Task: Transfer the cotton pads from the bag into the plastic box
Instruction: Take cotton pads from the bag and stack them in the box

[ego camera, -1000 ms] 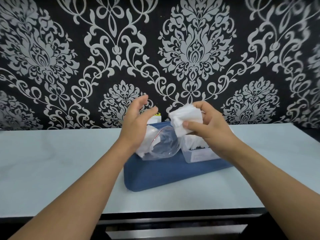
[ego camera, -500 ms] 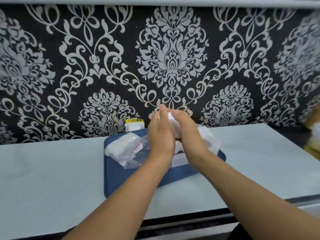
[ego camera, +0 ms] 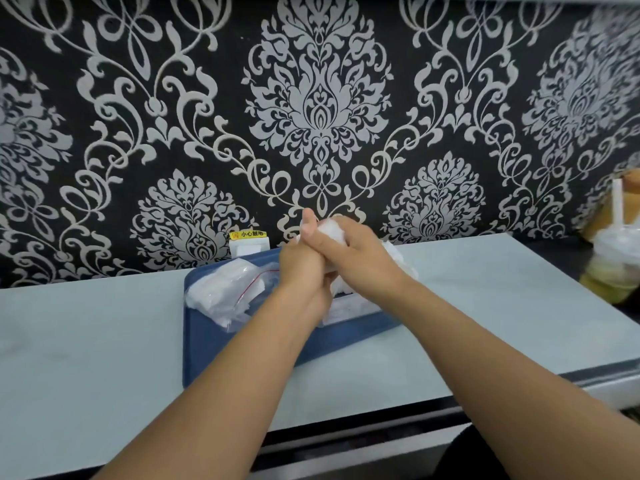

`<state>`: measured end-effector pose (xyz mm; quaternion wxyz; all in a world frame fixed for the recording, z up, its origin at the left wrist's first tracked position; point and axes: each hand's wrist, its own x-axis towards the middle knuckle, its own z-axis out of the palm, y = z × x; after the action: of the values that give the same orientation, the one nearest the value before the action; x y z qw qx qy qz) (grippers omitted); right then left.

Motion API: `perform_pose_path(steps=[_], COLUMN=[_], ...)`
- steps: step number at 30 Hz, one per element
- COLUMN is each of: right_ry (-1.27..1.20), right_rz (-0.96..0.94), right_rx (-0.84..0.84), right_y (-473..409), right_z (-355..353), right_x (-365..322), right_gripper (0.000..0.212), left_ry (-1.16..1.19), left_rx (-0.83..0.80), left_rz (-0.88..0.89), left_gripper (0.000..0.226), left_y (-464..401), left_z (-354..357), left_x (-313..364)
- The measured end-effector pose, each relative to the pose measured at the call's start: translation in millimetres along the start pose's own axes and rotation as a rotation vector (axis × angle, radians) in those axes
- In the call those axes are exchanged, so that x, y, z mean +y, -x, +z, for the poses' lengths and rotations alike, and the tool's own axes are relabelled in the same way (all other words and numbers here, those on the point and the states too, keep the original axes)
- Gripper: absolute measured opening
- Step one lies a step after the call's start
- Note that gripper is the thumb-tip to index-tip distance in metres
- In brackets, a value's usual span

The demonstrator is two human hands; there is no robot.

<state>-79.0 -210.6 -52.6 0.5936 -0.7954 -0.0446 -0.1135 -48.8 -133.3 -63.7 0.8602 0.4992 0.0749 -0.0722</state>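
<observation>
A clear zip bag (ego camera: 225, 294) with a red seal line lies on the left part of a blue tray (ego camera: 221, 344), with white cotton pads still inside. My left hand (ego camera: 301, 265) and my right hand (ego camera: 360, 261) meet above the plastic box (ego camera: 349, 308), both gripping a bunch of white cotton pads (ego camera: 330, 228) between them. The box sits on the tray's right part, mostly hidden by my hands and wrists, with white pads showing in it.
The tray rests on a pale counter (ego camera: 104, 341) against a black patterned wall. A small white socket with a yellow label (ego camera: 248, 241) stands behind the tray. A plastic drink cup with a straw (ego camera: 613, 268) stands at the far right.
My left hand left the bag and joined my right hand on the bunch of pads. The view swung right, bringing the drink cup into sight.
</observation>
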Motion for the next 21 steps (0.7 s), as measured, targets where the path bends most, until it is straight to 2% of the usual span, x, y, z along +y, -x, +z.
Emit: perform_pose_path(steps=[2, 4, 6, 7, 9, 11, 13, 16, 21], right_ry=[0.027, 0.076, 0.065, 0.032, -0.103, -0.273, -0.329, -0.164, 0.252], right_rz=[-0.040, -0.064, -0.011, 0.041, 0.199, 0.367, 0.495, 0.541, 0.512], right_rx=[-0.099, -0.172, -0.142, -0.073, 0.141, 0.303, 0.314, 0.183, 0.110], right_y=[-3, -3, -4, -7, -14, -17, -15, -12, -22], right_z=[-17, -29, -39, -45, -65, -86, -99, -100, -76], right_x=[5, 13, 15, 15, 17, 21, 27, 33, 27], right_gripper=[0.040, 0.030, 0.024, 0.023, 0.024, 0.026, 0.021, 0.018, 0.027], left_ry=[0.044, -0.035, -0.182, -0.254, -0.502, -0.903, -1.304, -1.648, -1.802], left_rx=[-0.008, -0.100, -0.185, -0.208, -0.219, -0.275, -0.375, -0.449, -0.473], left_rz=[-0.081, -0.111, -0.093, -0.063, 0.114, 0.412, 0.566, 0.631, 0.663], left_gripper=[0.044, 0.049, 0.057, 0.058, 0.055, 0.041, 0.037, 0.045, 0.040], left_y=[1, 4, 7, 10, 9, 3, -5, -10, -8], left_z=[-3, -3, -2, -1, -4, -13, -23, -30, -28], left_x=[10, 16, 14, 13, 7, 2, -3, -10, -13])
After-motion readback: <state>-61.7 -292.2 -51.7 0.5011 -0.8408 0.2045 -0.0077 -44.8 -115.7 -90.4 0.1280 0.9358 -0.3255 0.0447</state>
